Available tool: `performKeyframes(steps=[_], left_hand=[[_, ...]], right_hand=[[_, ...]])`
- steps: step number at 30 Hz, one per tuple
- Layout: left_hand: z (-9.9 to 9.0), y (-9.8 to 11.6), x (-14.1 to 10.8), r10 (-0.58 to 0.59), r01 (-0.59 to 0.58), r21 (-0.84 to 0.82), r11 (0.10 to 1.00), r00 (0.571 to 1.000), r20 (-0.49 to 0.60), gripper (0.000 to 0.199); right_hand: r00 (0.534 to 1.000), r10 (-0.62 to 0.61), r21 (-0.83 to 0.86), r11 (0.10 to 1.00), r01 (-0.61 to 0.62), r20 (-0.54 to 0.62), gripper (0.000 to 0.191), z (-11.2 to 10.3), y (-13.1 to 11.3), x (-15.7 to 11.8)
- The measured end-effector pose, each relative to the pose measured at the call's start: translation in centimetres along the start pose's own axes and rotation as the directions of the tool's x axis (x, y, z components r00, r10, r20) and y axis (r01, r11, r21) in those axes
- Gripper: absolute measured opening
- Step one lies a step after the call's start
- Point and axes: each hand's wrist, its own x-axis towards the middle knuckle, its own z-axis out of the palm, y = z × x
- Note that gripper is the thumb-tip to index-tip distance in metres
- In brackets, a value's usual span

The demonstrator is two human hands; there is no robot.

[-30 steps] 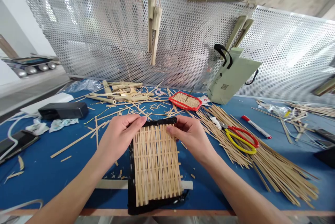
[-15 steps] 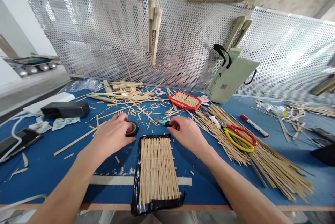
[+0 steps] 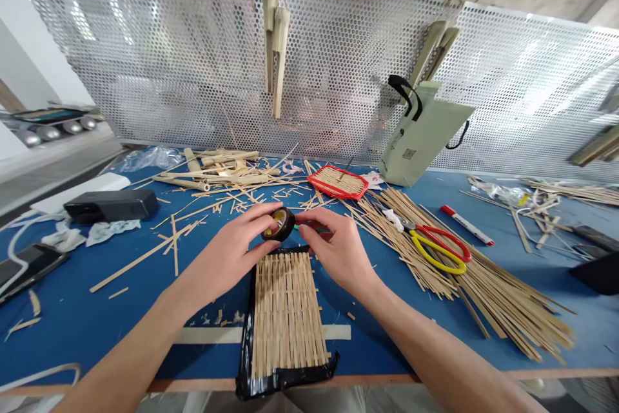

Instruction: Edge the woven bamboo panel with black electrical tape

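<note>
Left hand and right hand are held close together at the far edge of a woven bamboo panel, which is laid on a blue worktop with its near end at the front rim. A roll of black tape is pinched between the thumb and fingers of the left hand, just above the panel's far edge. By the curled right hand a tool is gripped, mostly hidden, with only a trace of green shown beside the roll. The panel is bordered along its left, near and far sides by black edging; beneath it a pale strip is crossed. Beyond the hands, a red-framed woven piece is flanked on the left by bamboo scraps. To the right, scissors with red and yellow handles are set on fanned bamboo strips, near a red-capped marker. The worktop is backed by a perforated metal screen.
</note>
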Motion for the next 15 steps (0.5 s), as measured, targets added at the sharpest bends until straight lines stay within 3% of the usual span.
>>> performKeyframes(steps=[7, 15], left_hand=[[0.7, 0.1, -0.1, 0.01, -0.01, 0.048, 0.999, 1.0, -0.007, 0.013], [1.2, 0.2, -0.2, 0.018, -0.019, 0.096, 0.995, 1.0, 0.008, 0.006]], right_hand=[[0.993, -0.08, -0.037, 0.996, 0.077, -0.091, 0.011, 0.3, 0.6, -0.1], [0.999, -0.005, -0.049, 0.999, 0.003, -0.043, 0.009, 0.5, 1.3, 0.2]])
